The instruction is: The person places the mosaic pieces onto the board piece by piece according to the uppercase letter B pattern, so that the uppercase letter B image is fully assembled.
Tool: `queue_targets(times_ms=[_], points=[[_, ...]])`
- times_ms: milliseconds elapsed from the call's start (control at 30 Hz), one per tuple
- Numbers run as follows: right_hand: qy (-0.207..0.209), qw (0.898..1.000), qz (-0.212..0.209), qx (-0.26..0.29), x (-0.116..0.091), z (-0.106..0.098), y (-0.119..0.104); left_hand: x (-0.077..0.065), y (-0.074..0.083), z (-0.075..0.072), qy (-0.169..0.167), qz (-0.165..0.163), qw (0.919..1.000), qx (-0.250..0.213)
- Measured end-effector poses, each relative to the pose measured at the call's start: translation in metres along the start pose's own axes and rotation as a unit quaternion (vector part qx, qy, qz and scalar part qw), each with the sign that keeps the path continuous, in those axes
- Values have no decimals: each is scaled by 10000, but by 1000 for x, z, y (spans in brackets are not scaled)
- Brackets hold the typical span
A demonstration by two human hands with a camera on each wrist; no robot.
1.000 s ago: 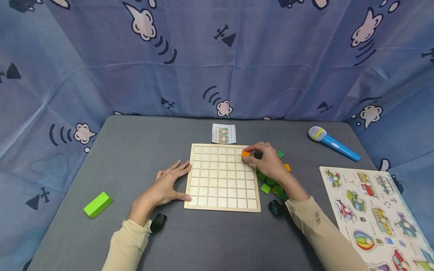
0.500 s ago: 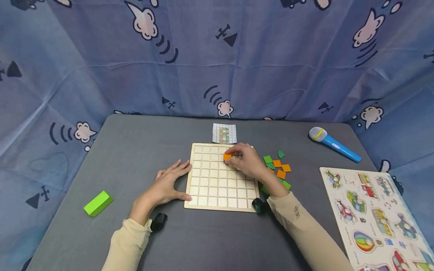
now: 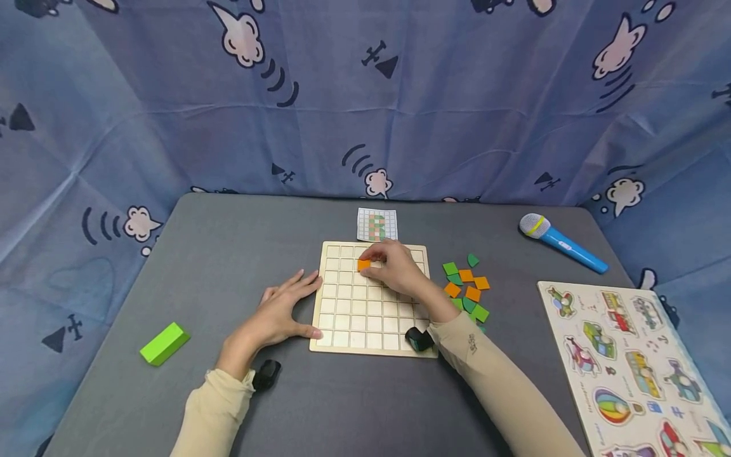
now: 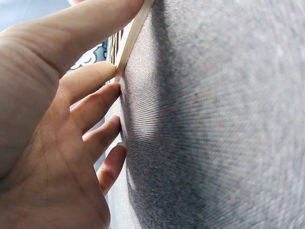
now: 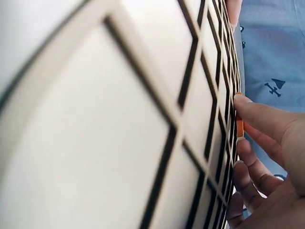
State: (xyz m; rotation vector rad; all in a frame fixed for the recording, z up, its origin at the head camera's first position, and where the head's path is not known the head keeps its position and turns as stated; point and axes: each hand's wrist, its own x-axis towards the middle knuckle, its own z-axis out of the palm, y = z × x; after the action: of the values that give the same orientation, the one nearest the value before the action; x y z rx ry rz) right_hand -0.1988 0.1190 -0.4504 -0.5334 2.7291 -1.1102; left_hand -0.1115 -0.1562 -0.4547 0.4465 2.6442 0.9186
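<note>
A light wooden grid board [image 3: 374, 324] lies flat on the grey table. Along its left edge rests my left hand [image 3: 278, 312], thumb and fingers spread and touching the rim; in the left wrist view the fingertips meet the board's side. Over the board's upper part, my right hand [image 3: 394, 270] pinches an orange square tile [image 3: 363, 264] between thumb and fingers. The right wrist view shows the orange tile [image 5: 239, 125] at the grid surface; whether it sits inside a cell I cannot tell. Behind the board lies a small printed pattern card [image 3: 377, 223].
Several green and orange tiles [image 3: 473, 293] lie loose right of the board. A blue toy microphone [image 3: 562, 242] is at the back right, with a picture puzzle board [image 3: 639, 362] in front of it. A green block [image 3: 165, 344] lies at the left.
My right hand has carried the orange tile leftward across the board from its upper right corner, uncovering the loose tiles. The left hand has stayed in place.
</note>
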Motion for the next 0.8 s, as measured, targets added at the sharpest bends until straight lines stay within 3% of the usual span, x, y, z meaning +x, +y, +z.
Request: queue_targets(times_ms=[533, 800], points=[[12, 9989, 465, 64, 9, 4, -10, -1, 3, -4, -76, -72, 9999, -17], [-62, 9988, 483, -33, 6, 0, -9, 0, 2, -2, -66, -65, 9999, -57]])
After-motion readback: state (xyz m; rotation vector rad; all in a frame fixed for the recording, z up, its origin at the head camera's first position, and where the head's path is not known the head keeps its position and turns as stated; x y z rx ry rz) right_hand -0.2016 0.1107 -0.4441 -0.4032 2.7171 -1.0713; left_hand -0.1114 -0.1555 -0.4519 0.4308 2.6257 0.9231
